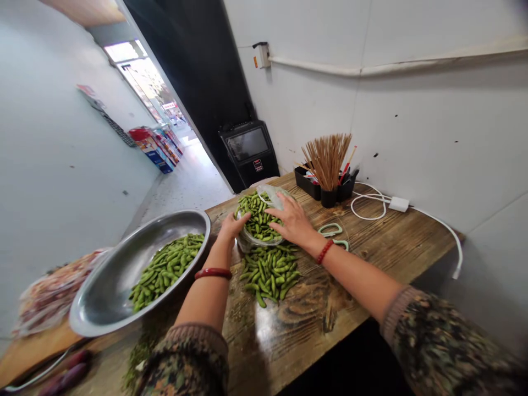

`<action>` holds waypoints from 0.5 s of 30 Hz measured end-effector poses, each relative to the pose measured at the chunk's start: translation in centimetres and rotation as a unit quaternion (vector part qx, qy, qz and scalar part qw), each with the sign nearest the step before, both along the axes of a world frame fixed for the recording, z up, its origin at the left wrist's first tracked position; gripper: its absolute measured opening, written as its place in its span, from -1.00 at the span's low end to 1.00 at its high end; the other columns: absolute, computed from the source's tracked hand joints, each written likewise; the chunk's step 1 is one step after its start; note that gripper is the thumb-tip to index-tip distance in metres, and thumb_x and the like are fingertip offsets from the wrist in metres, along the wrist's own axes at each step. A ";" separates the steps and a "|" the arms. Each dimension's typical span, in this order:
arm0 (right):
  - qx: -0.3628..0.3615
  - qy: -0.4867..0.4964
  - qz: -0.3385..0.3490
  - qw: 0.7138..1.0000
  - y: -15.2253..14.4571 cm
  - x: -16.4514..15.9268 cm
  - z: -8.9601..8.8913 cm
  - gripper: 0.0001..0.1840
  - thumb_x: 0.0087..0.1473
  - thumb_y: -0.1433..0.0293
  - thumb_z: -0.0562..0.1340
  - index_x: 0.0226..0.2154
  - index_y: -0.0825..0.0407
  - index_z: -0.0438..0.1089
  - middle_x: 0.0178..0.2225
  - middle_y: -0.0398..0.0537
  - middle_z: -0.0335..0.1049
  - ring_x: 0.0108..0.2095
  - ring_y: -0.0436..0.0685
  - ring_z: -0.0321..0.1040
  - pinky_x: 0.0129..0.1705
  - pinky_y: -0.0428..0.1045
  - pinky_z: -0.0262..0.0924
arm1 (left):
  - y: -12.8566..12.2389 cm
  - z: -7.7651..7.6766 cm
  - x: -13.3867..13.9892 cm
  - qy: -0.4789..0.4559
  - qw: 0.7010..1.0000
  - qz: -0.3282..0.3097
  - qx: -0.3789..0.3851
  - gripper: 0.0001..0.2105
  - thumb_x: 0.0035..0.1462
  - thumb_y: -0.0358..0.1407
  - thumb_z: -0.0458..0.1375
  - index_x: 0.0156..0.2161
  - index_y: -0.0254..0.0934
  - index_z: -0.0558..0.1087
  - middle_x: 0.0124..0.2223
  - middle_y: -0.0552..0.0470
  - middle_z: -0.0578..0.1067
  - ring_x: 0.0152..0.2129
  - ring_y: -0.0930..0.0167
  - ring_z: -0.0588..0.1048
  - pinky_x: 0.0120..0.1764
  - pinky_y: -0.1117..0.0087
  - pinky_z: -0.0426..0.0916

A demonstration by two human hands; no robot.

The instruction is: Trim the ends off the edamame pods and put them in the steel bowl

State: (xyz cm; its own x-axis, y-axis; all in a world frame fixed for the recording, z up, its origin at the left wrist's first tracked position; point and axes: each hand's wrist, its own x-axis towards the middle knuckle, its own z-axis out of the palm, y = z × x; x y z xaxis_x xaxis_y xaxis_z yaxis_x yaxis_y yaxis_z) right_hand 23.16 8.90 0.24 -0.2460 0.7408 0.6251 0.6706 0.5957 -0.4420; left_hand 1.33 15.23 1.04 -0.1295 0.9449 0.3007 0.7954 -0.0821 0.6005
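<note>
A clear plastic bag (271, 193) full of green edamame pods (260, 219) lies open on the wooden table (355, 269). At its left side, my left hand (234, 226) grips the edge, thumb over the rim; its other fingers are mostly hidden. My right hand (293, 221) reaches over the bag's right side, fingers apart and touching the plastic and the pods. A loose pile of pods (272, 273) rests on the tabletop just in front of the bag. To the left, a large steel bowl (99, 294) holds more pods along its right side.
Green-handled scissors (331, 230) lie beside my right wrist. Behind them are a bundle of wooden skewers (328, 159), a black organizer (307, 182) and a white cable with an adapter (399, 204). Bagged meat (53, 289) sits at far left, a black speaker (250, 151) beyond the table.
</note>
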 end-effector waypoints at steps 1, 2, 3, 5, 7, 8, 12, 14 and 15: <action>-0.019 0.010 -0.025 0.999 0.8 -0.3 -0.7 -0.58 0.03 0.33 0.30 -0.01 -0.01 0.41 0.28 0.14 -0.03 0.27 0.37 -0.09 0.20 0.34 -0.03 | 0.3 -0.1 0.4 0.003 1.000 -0.006 0.007 -0.72 -0.06 -0.34 0.21 -0.18 -0.40 0.47 -0.34 -0.10 0.55 -0.25 0.23 0.51 -0.12 0.20 0.37; -0.035 0.020 -0.042 0.998 1.4 -0.6 -1.4 -0.56 0.03 0.34 0.30 0.01 0.02 0.40 0.28 0.16 -0.03 0.28 0.37 -0.10 0.20 0.34 -0.02 | 0.4 -0.1 0.8 0.008 1.000 -0.011 0.016 -0.73 -0.07 -0.40 0.19 -0.18 -0.40 0.47 -0.33 -0.10 0.55 -0.24 0.23 0.51 -0.10 0.18 0.36; -0.043 0.026 -0.047 0.998 1.9 -0.8 -2.2 -0.53 0.05 0.33 0.27 0.04 0.07 0.37 0.27 0.19 0.00 0.28 0.37 -0.11 0.21 0.33 -0.03 | 0.3 -0.1 1.2 0.016 0.999 -0.017 0.025 -0.73 -0.07 -0.46 0.16 -0.18 -0.39 0.47 -0.29 -0.12 0.56 -0.21 0.23 0.50 -0.08 0.16 0.35; -0.042 0.048 -0.046 0.997 2.5 -0.9 -3.5 -0.50 0.11 0.34 0.20 0.11 0.12 0.29 0.23 0.19 0.11 0.29 0.31 -0.11 0.24 0.30 -0.03 | -0.1 -0.1 2.3 0.035 0.998 -0.035 0.045 -0.70 -0.09 -0.55 0.08 -0.20 -0.36 0.49 -0.16 -0.16 0.54 -0.11 0.21 0.47 0.01 0.11 0.30; -0.029 0.071 -0.041 0.996 2.6 -0.7 -4.5 -0.50 0.14 0.35 0.17 0.13 0.14 0.26 0.20 0.16 0.19 0.29 0.27 -0.09 0.26 0.28 -0.04 | -0.9 -0.2 3.5 0.056 0.994 -0.070 0.058 -0.69 -0.09 -0.58 0.03 -0.27 -0.31 0.53 -0.04 -0.16 0.50 0.00 0.22 0.42 0.08 0.12 0.26; -0.023 0.081 -0.038 0.996 2.6 -0.6 -4.7 -0.50 0.14 0.35 0.16 0.13 0.13 0.26 0.19 0.15 0.20 0.29 0.25 -0.08 0.26 0.27 -0.03 | -1.4 -0.3 4.1 0.066 0.992 -0.087 0.062 -0.70 -0.09 -0.58 0.02 -0.31 -0.29 0.54 0.01 -0.16 0.47 0.02 0.21 0.40 0.10 0.13 0.25; 0.007 0.119 -0.012 0.993 2.3 0.0 -4.8 -0.54 0.14 0.35 0.16 0.09 0.14 0.30 0.15 0.14 0.27 0.26 0.22 0.01 0.26 0.23 0.00 | -3.1 0.2 4.8 0.110 0.977 -0.171 0.065 -0.75 -0.04 -0.51 0.06 -0.31 -0.28 0.56 0.03 -0.17 0.45 0.01 0.20 0.40 0.12 0.11 0.23; 0.023 0.155 -0.009 0.988 2.2 0.1 -4.4 -0.60 0.16 0.35 0.15 0.05 0.12 0.34 0.09 0.11 0.35 0.20 0.18 0.13 0.25 0.18 0.04 | -3.0 1.0 4.0 0.100 0.974 -0.190 0.069 -0.77 0.02 -0.45 0.06 -0.27 -0.25 0.55 -0.02 -0.12 0.48 -0.03 0.25 0.42 0.12 0.16 0.24; 0.030 0.176 -0.013 0.984 2.1 0.1 -4.1 -0.62 0.17 0.35 0.14 0.03 0.10 0.36 0.06 0.09 0.38 0.16 0.17 0.19 0.24 0.16 0.07 | -2.6 1.4 3.4 0.076 0.981 -0.162 0.077 -0.78 0.04 -0.42 0.06 -0.24 -0.25 0.53 -0.05 -0.11 0.49 -0.03 0.27 0.43 0.12 0.18 0.23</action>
